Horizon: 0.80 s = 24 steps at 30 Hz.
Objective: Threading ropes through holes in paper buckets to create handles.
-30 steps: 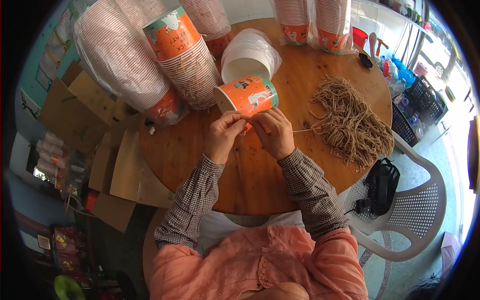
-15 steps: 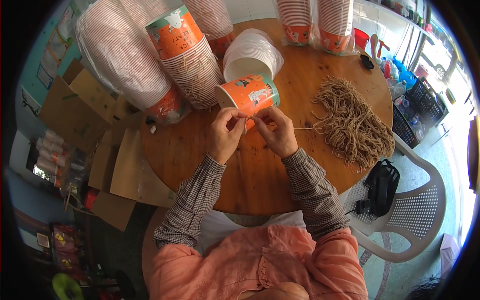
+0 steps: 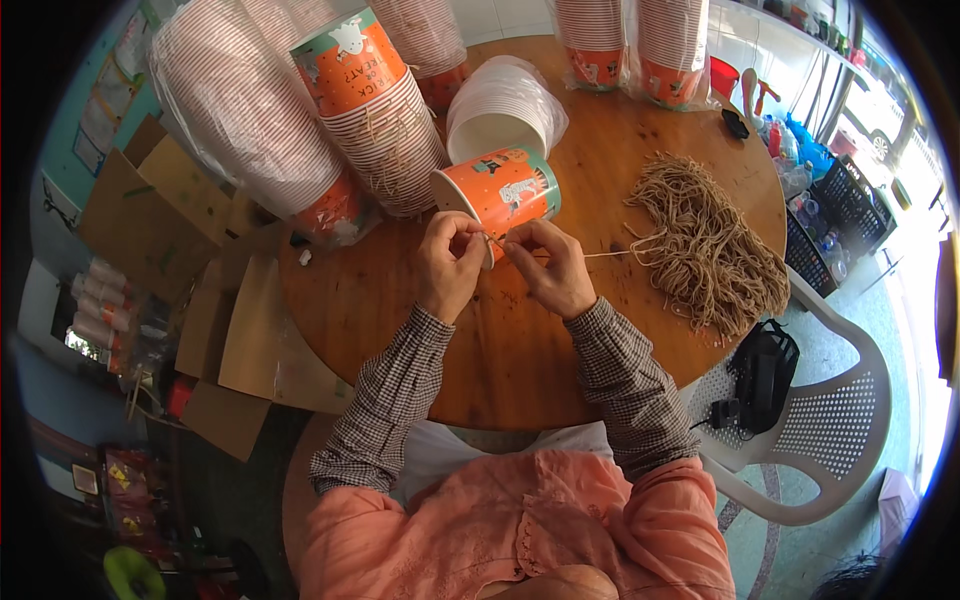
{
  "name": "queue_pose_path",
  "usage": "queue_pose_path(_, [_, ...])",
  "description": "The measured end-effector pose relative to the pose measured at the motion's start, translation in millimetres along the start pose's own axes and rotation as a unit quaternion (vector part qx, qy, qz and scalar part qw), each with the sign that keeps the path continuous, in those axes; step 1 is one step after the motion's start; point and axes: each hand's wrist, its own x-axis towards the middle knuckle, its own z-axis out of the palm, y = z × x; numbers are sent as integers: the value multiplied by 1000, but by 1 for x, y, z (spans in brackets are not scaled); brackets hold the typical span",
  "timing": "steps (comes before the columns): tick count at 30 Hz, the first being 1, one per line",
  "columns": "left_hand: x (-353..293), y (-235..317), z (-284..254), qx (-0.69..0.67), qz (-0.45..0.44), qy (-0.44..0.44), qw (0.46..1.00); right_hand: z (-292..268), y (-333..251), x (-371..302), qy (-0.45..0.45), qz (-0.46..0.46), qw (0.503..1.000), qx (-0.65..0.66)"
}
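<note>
By left fingers (image 3: 454,222) and right fingers (image 3: 530,233), thin cord (image 3: 605,254) is pinched beside the rim of the orange cup (image 3: 510,187), laid beyond them on the counter (image 3: 490,370), mouth leftward, long axis slanting away rightward.

left hand (image 3: 450,268): centre of frame, thumb and index pinched, other fingers curled
right hand (image 3: 552,270): just right of it, thumb and index pinched, tips near the left's
left forearm (image 3: 384,405): lower left of centre, slants up-right
right forearm (image 3: 632,395): lower right of centre, slants up-left
wrists (image 3: 438,312): near each other, apart
</note>
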Motion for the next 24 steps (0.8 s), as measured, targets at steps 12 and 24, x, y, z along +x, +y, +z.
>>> queue_pose_path(12, [-17,-12,-3,-23,2,72,997,-4,-14,5,-49,284,940,183])
queue_pose_path(24, [-59,-18,1,-322,-283,14,904,12,3,-5,-147,230,950,152])
